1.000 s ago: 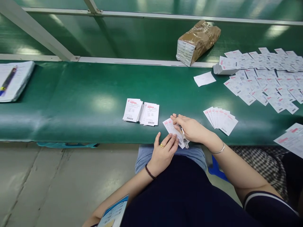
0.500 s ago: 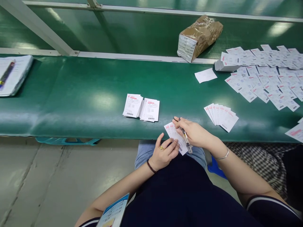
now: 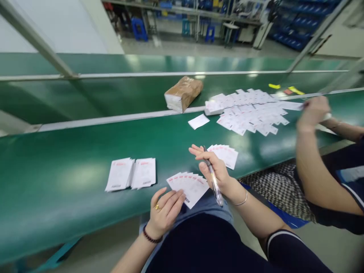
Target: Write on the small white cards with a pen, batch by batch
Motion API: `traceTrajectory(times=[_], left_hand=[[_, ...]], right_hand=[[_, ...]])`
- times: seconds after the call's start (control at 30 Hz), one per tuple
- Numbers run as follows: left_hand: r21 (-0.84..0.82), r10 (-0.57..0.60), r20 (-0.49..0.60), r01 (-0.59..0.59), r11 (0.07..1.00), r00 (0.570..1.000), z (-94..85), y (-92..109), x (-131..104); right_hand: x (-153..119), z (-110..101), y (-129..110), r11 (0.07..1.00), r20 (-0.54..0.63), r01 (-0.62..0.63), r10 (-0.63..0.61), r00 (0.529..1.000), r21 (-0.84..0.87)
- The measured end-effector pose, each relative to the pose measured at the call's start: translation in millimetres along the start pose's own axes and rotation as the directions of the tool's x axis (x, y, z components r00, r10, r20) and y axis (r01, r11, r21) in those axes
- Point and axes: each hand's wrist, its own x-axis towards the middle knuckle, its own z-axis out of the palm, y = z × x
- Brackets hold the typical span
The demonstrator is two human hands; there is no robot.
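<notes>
My left hand, with a ring and a beaded bracelet, rests its fingertips on the lower left side of fanned white cards. Its thumb stands apart, off the cards. The fan, printed in red along the top, lies at the bench's front edge. In my right hand is a clear-barrelled pen, slanting down past the palm while some fingers stretch forward. That hand is raised just right of the fan. Behind it lies a second fan of cards, partly hidden by the hand.
Two card stacks stand at left on the green bench. Farther back are a wrapped brown package, a single white slip and many overlapping cards. A co-worker's arm reaches in at right.
My view has swung up and right, bringing the co-worker's arm into sight. My right hand has lifted off the cards with the pen. Several cards now show fanned by my left hand.
</notes>
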Motion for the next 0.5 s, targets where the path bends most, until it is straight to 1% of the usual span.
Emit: traceTrajectory(times=[0.03,0.07,0.1,0.17,0.2,0.3,0.37,0.4,0.5], left_hand=[[0.003,0.000,-0.032,0.000,1.000,0.999,-0.4,-2.9,7.7],[0.007,0.000,-0.061,0.000,1.000,0.998,-0.7,-5.7,16.0],[0.010,0.004,-0.082,-0.003,1.000,0.997,-0.9,-8.5,24.8],[0.015,0.033,-0.110,-0.032,0.999,0.993,0.1,-13.3,43.6],[0.015,0.057,-0.115,-0.056,0.998,0.992,1.7,-15.1,53.7],[0.003,0.161,-0.096,-0.161,0.987,0.982,14.2,-15.5,86.7],[-0.015,0.250,-0.070,-0.252,0.968,0.966,31.1,-9.4,110.9],[-0.021,0.299,-0.057,-0.300,0.954,0.953,42.4,-4.6,123.4],[-0.011,0.440,-0.006,-0.440,0.898,0.898,86.4,14.3,159.9]], right_hand=[[-2.6,-7.0,-2.5,0.999,-0.120,0.031,-0.028,0.992,0.021],[-6.6,-14.0,-4.3,0.998,-0.219,0.063,-0.055,0.974,0.028],[-11.8,-20.8,-5.3,0.996,-0.291,0.092,-0.081,0.953,0.023],[-26.1,-33.0,-4.9,0.990,-0.383,0.137,-0.133,0.914,-0.017],[-34.8,-38.2,-3.5,0.988,-0.409,0.149,-0.156,0.899,-0.049],[-64.7,-50.6,4.4,0.978,-0.484,0.141,-0.199,0.852,-0.154],[-85.2,-57.9,11.4,0.975,-0.536,0.097,-0.192,0.822,-0.202],[-94.8,-61.9,14.9,0.973,-0.564,0.080,-0.193,0.803,-0.218],[-119.4,-76.6,23.5,0.959,-0.637,0.070,-0.235,0.734,-0.274]])
